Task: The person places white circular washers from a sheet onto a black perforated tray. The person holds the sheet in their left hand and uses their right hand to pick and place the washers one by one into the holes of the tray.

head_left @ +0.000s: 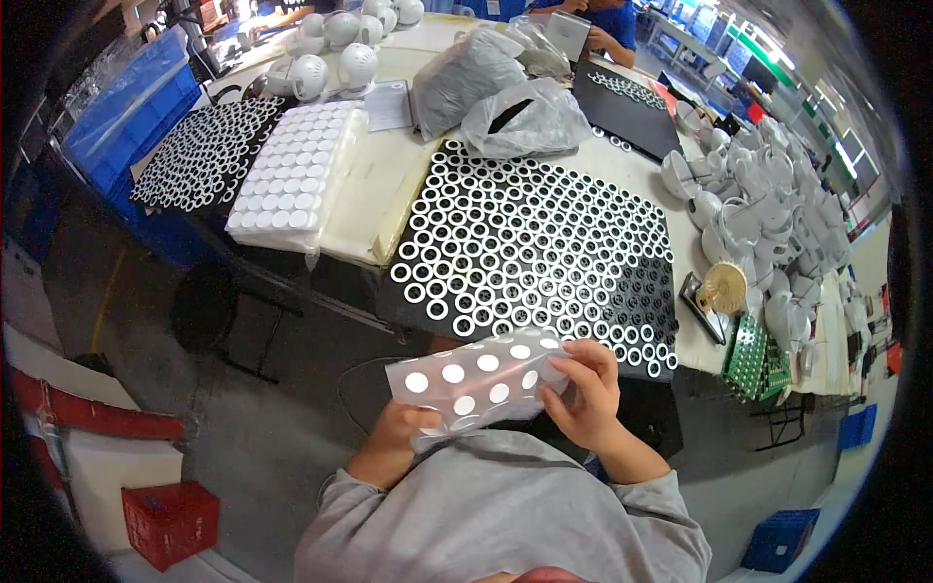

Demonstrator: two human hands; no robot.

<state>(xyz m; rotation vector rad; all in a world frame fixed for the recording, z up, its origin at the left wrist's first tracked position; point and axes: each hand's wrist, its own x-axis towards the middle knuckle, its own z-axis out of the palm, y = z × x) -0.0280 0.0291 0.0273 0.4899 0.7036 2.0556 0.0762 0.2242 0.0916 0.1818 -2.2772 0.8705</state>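
Close to my body I hold a translucent sheet of round white stickers [481, 381], bent and tilted above the near edge of the table. My left hand [400, 434] is closed on its lower left part, with most of the fingers hidden beneath. At the sheet's right end, my right hand [590, 396] grips the edge with bent thumb and fingers; whether a loose sticker is between the fingertips, I cannot tell. Just beyond lies a black board covered with rows of white rings with dark centres [515, 233]. Plain black round parts [641, 291] fill its right near corner.
Left of the board are a stack of white round caps [296, 175] and another ring-covered board [209, 151]. Grey plastic bags [525, 117] lie behind. White rounded housings [768, 194] pile up on the right, near green circuit boards [746, 355]. A person [612, 34] sits across the table.
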